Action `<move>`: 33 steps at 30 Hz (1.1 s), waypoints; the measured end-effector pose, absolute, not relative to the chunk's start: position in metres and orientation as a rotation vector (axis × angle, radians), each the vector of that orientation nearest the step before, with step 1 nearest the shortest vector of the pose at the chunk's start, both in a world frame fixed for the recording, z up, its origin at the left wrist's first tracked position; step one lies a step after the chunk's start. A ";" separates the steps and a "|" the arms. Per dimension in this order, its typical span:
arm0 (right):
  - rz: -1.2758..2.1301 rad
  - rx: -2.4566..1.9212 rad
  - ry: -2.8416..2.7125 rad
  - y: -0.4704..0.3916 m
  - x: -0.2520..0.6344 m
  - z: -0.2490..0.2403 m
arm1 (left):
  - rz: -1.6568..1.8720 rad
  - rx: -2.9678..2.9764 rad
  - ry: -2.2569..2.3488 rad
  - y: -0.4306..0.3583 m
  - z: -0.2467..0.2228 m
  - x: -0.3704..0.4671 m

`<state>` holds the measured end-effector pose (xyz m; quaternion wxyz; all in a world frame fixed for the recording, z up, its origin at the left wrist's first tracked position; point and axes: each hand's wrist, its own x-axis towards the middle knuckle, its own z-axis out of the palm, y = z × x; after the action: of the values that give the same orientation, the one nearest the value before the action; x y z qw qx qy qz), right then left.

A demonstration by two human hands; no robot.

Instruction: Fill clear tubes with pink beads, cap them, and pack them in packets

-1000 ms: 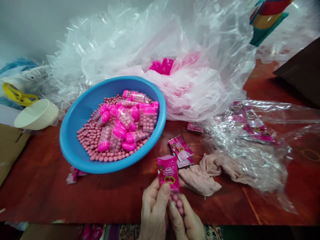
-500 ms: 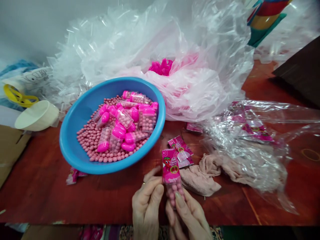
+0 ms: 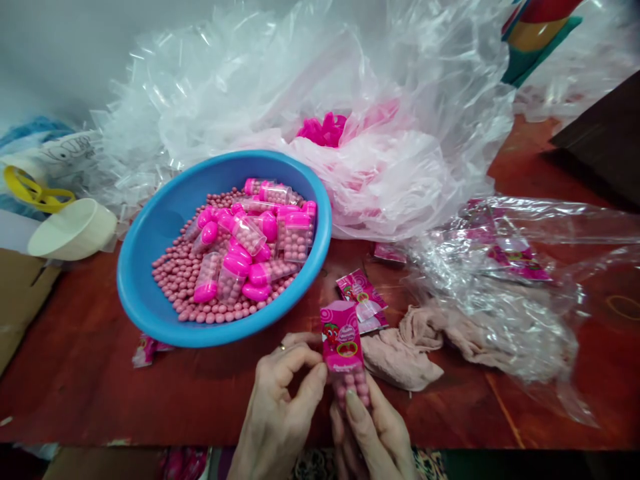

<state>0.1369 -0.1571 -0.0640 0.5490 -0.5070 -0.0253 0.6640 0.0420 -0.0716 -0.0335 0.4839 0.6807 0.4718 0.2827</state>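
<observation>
A small clear container of pink candy balls [image 3: 351,385], with a pink strawberry label [image 3: 341,337] around its upper part, is upright near the table's front edge. My right hand [image 3: 373,427] is closed on its lower end, thumb across the front. My left hand [image 3: 285,393] pinches the label's left edge between thumb and fingers. Behind and left stands a blue basin [image 3: 295,300] with loose pink balls [image 3: 185,280] and several filled containers with bright pink caps [image 3: 235,263]. Just behind the held container lie loose pink labels [image 3: 363,293].
Clear plastic bags [image 3: 225,87] fill the back, one holding pink caps [image 3: 325,130]. At the right are a beige cloth [image 3: 403,353] and crumpled clear film [image 3: 520,327]. A cream bowl [image 3: 75,230] and a cardboard box [image 3: 20,293] are at the left, a dark box [image 3: 605,140] at the right.
My left hand has turned, its wrist further left, with the fingertips now at the label's edge. The label sits slightly lower and faces the camera more squarely.
</observation>
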 end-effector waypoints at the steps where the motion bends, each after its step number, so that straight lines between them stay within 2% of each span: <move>1: 1.553 -1.214 -0.088 -0.157 0.137 -0.065 | 0.683 1.663 1.151 -0.071 -0.033 0.043; 7: 1.461 -1.212 -0.203 -0.154 0.141 -0.064 | 0.678 1.631 1.169 -0.071 -0.037 0.054; 15: 1.407 -1.219 -0.092 -0.157 0.140 -0.068 | 0.813 1.577 1.253 -0.085 -0.052 0.064; 20: 1.295 -1.243 -0.014 -0.150 0.142 -0.068 | 0.766 1.474 1.253 -0.092 -0.062 0.067; 23: 1.300 -1.253 -0.005 -0.149 0.145 -0.066 | 0.704 1.278 1.229 -0.089 -0.062 0.062; 27: 1.380 -1.281 -0.115 -0.149 0.141 -0.066 | 0.797 1.003 1.065 -0.081 -0.058 0.058; 33: 1.274 -1.448 -0.359 -0.154 0.134 -0.071 | 0.701 0.514 1.034 -0.083 -0.053 0.073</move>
<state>0.1337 -0.1543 -0.0714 0.5561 -0.6134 -0.1521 0.5397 0.0728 -0.0829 -0.0535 0.7804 0.2379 0.4786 0.3247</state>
